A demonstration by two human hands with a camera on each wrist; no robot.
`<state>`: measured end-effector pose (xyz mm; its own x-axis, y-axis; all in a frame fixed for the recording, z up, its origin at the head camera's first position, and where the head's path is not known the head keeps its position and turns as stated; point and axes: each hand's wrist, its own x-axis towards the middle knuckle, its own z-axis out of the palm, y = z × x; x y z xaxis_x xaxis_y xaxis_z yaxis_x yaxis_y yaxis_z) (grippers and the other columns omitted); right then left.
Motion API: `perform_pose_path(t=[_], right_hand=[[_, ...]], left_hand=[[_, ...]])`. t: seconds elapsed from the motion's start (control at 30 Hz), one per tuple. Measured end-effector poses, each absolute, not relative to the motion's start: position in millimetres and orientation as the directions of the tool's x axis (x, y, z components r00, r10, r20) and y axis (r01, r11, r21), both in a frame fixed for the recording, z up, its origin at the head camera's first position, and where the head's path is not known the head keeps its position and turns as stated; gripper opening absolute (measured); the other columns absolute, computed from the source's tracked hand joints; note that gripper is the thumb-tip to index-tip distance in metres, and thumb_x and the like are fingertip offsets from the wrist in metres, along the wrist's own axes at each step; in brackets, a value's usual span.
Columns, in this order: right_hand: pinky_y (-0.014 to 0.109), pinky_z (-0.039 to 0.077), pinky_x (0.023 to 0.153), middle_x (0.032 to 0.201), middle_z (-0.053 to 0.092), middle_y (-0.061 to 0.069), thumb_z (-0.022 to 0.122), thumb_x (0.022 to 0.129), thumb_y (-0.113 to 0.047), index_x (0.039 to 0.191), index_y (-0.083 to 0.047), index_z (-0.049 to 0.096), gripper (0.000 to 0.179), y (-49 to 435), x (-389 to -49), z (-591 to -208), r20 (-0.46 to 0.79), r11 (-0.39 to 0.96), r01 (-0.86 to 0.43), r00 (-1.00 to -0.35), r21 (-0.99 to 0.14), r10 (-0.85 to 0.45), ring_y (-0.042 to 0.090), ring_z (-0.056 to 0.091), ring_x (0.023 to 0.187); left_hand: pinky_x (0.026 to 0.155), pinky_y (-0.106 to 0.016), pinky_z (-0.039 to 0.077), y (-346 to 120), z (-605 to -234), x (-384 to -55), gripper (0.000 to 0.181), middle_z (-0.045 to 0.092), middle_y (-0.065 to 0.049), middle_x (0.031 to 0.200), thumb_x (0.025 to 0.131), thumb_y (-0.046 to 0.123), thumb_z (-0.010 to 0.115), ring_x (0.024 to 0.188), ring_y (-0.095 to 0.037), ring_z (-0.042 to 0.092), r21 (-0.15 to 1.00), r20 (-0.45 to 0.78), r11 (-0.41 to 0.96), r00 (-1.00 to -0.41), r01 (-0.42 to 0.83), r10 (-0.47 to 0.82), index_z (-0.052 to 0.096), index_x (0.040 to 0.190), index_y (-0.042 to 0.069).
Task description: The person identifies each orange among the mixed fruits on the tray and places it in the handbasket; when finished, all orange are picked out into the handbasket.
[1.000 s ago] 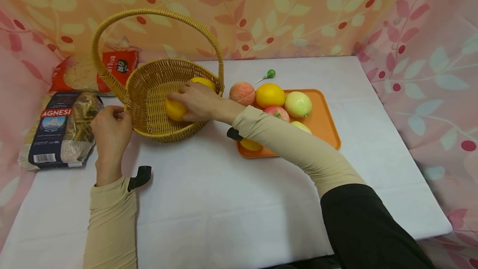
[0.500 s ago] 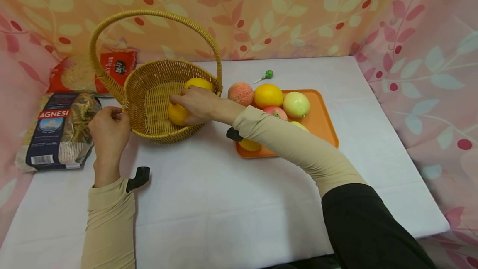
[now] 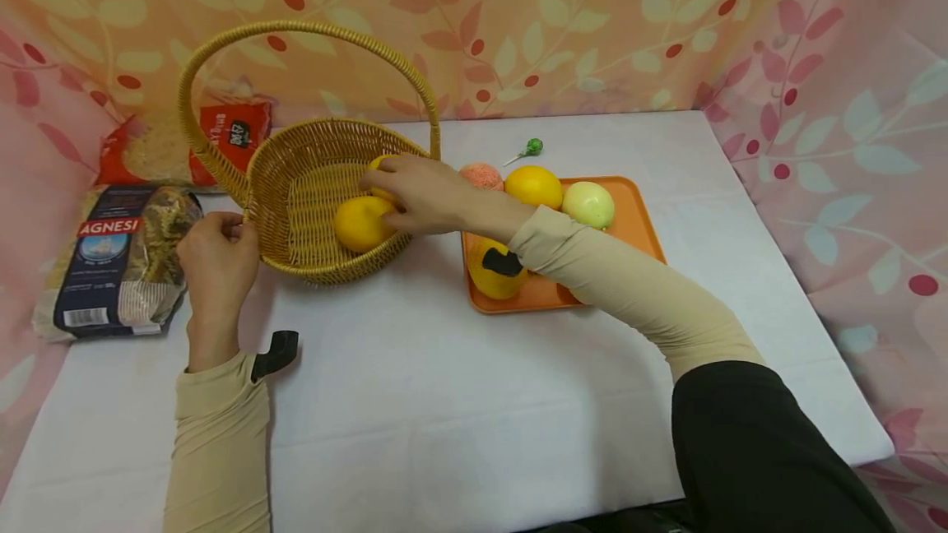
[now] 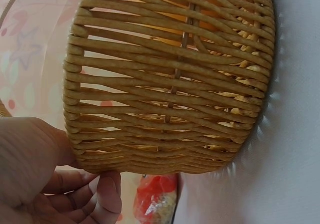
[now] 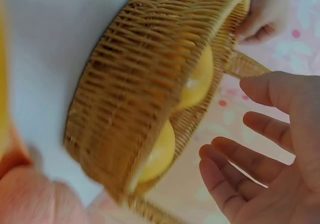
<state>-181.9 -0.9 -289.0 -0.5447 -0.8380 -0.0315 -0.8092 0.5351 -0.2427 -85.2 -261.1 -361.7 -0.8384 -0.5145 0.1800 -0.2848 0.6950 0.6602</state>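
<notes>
A woven wicker basket (image 3: pixel 311 187) with a tall arched handle stands at the left of the table. Two yellow, orange-like fruits lie in its right half: a nearer yellow fruit (image 3: pixel 361 224) in plain sight, and a farther yellow fruit (image 3: pixel 381 164) partly hidden behind my right hand (image 3: pixel 429 192). That hand is over the basket's right rim; in the right wrist view its fingers (image 5: pixel 220 184) are spread, apart from the fruit and holding nothing. My left hand (image 3: pixel 220 257) pinches the basket's left rim between thumb and fingers, as the left wrist view also shows.
Right of the basket, an orange tray (image 3: pixel 637 224) holds several fruits, among them a yellow fruit (image 3: pixel 533 186) and a pale green one (image 3: pixel 588 204). A peach-coloured ball (image 3: pixel 481 176) and a green lollipop (image 3: pixel 533 147) are nearby. Pasta (image 3: pixel 111 261) and a red bag (image 3: pixel 237 134) stand left.
My right hand has let go of the nearer yellow fruit, which stays in the basket, and has drawn back to the right. The left hand keeps its place on the rim.
</notes>
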Motion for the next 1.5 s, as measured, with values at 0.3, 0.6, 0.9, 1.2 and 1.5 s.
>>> perform_pose_path(t=[0.3, 0.6, 0.9, 1.2, 1.5], right_hand=[[0.039, 0.047, 0.097, 0.125, 0.064, 0.008, 0.061, 0.091, -0.021, 0.124, -0.009, 0.063, 0.035, 85.3, -185.5, -265.9, 0.148, 0.617, -0.731, -0.672, -0.293, -0.726, 0.024, 0.058, 0.111], [0.051, 0.043, 0.104, 0.142, 0.049, 0.014, 0.061, 0.092, -0.027, 0.139, -0.013, 0.051, 0.050, 149.9, -207.0, -285.8, -0.073, 0.760, -0.593, -0.774, -0.266, -0.629, 0.033, 0.048, 0.127], [0.055, 0.032, 0.113, 0.150, 0.037, 0.018, 0.060, 0.090, -0.022, 0.146, -0.015, 0.044, 0.058, 173.8, -220.4, -311.2, -0.224, 0.746, -0.596, -0.716, -0.297, -0.661, 0.037, 0.037, 0.138], [0.058, 0.031, 0.113, 0.149, 0.038, 0.022, 0.060, 0.091, -0.021, 0.146, -0.014, 0.042, 0.058, 177.8, -229.0, -320.5, -0.266, 0.753, -0.589, -0.706, -0.295, -0.656, 0.040, 0.040, 0.136], [0.058, 0.036, 0.109, 0.141, 0.044, 0.025, 0.062, 0.092, -0.019, 0.148, -0.013, 0.037, 0.062, 178.2, -235.1, -322.0, -0.286, 0.754, -0.580, -0.699, -0.308, -0.655, 0.042, 0.047, 0.126]], left_hand=[[0.061, -0.021, 0.032, -260.6, -361.4, -86.7, 0.037, 0.065, -0.026, 0.100, 0.094, 0.019, 0.048, 0.086, -0.032, 0.056, 0.663, 0.168, 0.691, -0.842, -0.288, -0.512, 0.067, 0.112, -0.008], [0.063, -0.022, 0.032, -262.2, -361.7, -85.1, 0.038, 0.064, -0.026, 0.103, 0.094, 0.020, 0.048, 0.088, -0.032, 0.055, 0.658, 0.150, 0.688, -0.842, -0.306, -0.518, 0.065, 0.113, -0.008], [0.064, -0.025, 0.033, -261.9, -362.2, -84.8, 0.037, 0.064, -0.026, 0.100, 0.094, 0.019, 0.048, 0.086, -0.033, 0.055, 0.662, 0.161, 0.689, -0.841, -0.296, -0.517, 0.066, 0.111, -0.009], [0.065, -0.028, 0.034, -261.8, -361.4, -85.6, 0.037, 0.064, -0.026, 0.099, 0.094, 0.019, 0.048, 0.086, -0.033, 0.055, 0.661, 0.158, 0.689, -0.843, -0.297, -0.515, 0.066, 0.111, -0.009], [0.064, -0.028, 0.034, -262.5, -360.8, -85.0, 0.038, 0.063, -0.025, 0.102, 0.095, 0.020, 0.048, 0.087, -0.031, 0.054, 0.664, 0.134, 0.681, -0.847, -0.309, -0.514, 0.065, 0.113, -0.008]])
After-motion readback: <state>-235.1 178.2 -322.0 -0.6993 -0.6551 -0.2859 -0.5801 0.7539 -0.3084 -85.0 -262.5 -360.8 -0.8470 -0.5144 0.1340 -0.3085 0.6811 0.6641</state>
